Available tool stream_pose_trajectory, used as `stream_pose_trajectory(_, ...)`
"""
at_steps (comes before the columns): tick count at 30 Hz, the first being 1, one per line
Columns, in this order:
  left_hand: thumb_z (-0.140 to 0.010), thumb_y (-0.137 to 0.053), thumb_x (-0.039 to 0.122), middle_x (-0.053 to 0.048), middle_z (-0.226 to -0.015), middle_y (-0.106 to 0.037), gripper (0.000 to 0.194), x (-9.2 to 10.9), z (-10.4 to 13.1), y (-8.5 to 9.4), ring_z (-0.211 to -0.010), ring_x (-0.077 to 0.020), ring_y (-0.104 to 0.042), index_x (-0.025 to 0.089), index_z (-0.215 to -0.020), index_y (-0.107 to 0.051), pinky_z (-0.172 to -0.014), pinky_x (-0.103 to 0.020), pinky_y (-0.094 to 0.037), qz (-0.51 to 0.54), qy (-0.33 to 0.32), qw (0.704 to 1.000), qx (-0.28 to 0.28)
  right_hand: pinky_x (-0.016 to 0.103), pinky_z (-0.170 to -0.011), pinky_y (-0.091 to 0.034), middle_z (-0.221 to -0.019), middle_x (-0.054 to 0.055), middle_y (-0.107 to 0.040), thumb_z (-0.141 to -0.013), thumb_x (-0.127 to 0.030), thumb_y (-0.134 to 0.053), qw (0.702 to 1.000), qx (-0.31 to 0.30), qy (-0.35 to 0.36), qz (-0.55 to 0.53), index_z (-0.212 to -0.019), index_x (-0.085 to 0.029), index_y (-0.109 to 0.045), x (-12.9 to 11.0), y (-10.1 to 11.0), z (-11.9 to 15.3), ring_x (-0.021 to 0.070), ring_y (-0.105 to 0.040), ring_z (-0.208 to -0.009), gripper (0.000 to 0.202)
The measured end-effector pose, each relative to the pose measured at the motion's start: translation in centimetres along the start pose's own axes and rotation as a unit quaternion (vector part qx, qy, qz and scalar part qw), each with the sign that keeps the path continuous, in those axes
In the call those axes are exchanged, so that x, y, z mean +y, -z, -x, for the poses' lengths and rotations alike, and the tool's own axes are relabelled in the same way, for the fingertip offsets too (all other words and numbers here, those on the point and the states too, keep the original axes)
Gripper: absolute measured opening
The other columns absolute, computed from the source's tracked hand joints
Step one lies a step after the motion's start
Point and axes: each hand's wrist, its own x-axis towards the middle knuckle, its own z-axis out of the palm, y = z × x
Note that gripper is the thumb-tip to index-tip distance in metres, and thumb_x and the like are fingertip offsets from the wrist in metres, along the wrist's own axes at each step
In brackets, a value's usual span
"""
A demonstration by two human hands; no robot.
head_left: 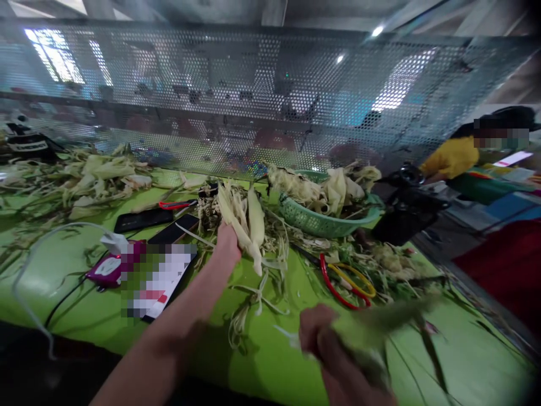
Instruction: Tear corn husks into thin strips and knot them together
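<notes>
My left hand (229, 241) reaches to the middle of the green table (270, 349), its fingers closed around pale corn husks (254, 217). Nearer to me on the right, my right hand (333, 344) is wrapped round a green husk bundle (372, 327), blurred by motion. Thin pale strips (239, 321) lie on the table between the two hands. Beyond my right hand rest scissors (344, 282) with red and yellow handles. A green basket (321, 224) filled with dry husks stands behind them.
Left of my arm lie phones (143, 220), a tablet (169, 279), red-handled scissors (169, 205) and a purple box (107, 269) with cables. Husks (97, 177) are piled at the back left. A perforated metal screen (228, 101) stands behind. A person in yellow (452, 158) is at the right.
</notes>
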Motion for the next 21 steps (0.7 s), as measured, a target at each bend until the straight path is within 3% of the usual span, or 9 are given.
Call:
stream_pose_trajectory(4,-0.076,-0.065,0.020,-0.001,-0.068,-0.066,0.016,-0.6,1.3,-1.1,-0.064,-0.0138,-0.063,0.017,-0.091,-0.062,-0.067,-0.028,-0.053,0.007,0.011,0.996,-0.089,0.031,-0.061,-0.040,-0.080,0.006,-0.065,-0.073,-0.048,-0.072,0.997,0.056,-0.001,0.044,-0.075,-0.023,-0.068,-0.2,2.1,-5.9,0.0221,-0.055,-0.077,0.025)
stream_pose_trajectory(7,-0.072,-0.068,0.022,-0.001,-0.067,-0.066,0.016,-1.1,2.6,-1.9,-0.061,-0.0139,-0.063,0.017,-0.086,-0.062,-0.063,-0.026,-0.053,0.011,0.027,0.993,-0.117,0.029,-0.062,-0.041,-0.084,0.005,-0.067,-0.066,-0.044,-0.078,0.995,0.090,-0.010,0.033,-0.083,-0.021,-0.068,0.2,2.2,-10.3,0.0223,-0.057,-0.082,0.031)
stream_pose_trajectory(9,-0.070,-0.070,0.022,-0.001,-0.071,-0.068,0.022,-1.0,3.2,-2.0,-0.061,-0.0149,-0.064,0.018,-0.090,-0.062,-0.062,-0.027,-0.053,0.004,0.040,0.992,-0.119,0.029,-0.062,-0.041,-0.082,0.004,-0.067,-0.064,-0.041,-0.079,0.998,0.057,-0.033,0.007,-0.087,-0.019,-0.068,0.5,1.7,-12.0,0.0211,-0.057,-0.079,0.034)
stream_pose_trajectory(12,-0.067,-0.073,0.023,-0.002,-0.074,-0.069,0.028,-0.7,3.5,-1.8,-0.061,-0.0153,-0.064,0.019,-0.093,-0.063,-0.060,-0.027,-0.054,-0.013,0.041,0.990,-0.133,0.028,-0.057,-0.041,-0.069,0.000,-0.065,-0.060,-0.035,-0.082,0.999,0.019,-0.041,-0.010,-0.084,-0.018,-0.069,0.9,0.9,-12.9,0.0188,-0.055,-0.068,0.032)
stream_pose_trajectory(15,-0.065,-0.077,0.025,-0.002,-0.080,-0.069,0.038,-0.6,3.5,-1.5,-0.064,-0.0156,-0.065,0.021,-0.099,-0.062,-0.061,-0.027,-0.054,-0.042,0.020,0.985,-0.164,0.029,-0.057,-0.042,-0.062,-0.001,-0.062,-0.059,-0.033,-0.082,0.999,0.024,-0.023,-0.007,-0.078,-0.018,-0.069,1.6,0.8,-12.9,0.0173,-0.053,-0.062,0.028)
stream_pose_trajectory(18,-0.061,-0.079,0.022,-0.003,-0.093,-0.070,0.055,-1.1,3.4,-1.3,-0.073,-0.0168,-0.066,0.024,-0.111,-0.057,-0.064,-0.027,-0.054,-0.059,-0.012,0.981,-0.182,0.031,-0.067,-0.047,-0.070,0.000,-0.065,-0.059,-0.031,-0.083,0.999,0.049,0.013,-0.007,-0.079,-0.019,-0.068,2.4,0.9,-12.4,0.0181,-0.058,-0.071,0.028)
stream_pose_trajectory(21,-0.059,-0.078,0.017,-0.005,-0.105,-0.067,0.066,-1.7,3.5,-1.2,-0.084,-0.0183,-0.065,0.025,-0.119,-0.051,-0.071,-0.027,-0.054,-0.033,-0.033,0.975,-0.216,0.034,-0.080,-0.048,-0.083,0.001,-0.068,-0.059,-0.030,-0.083,1.000,-0.003,0.019,-0.014,-0.085,-0.021,-0.068,2.8,0.6,-11.6,0.0196,-0.061,-0.082,0.032)
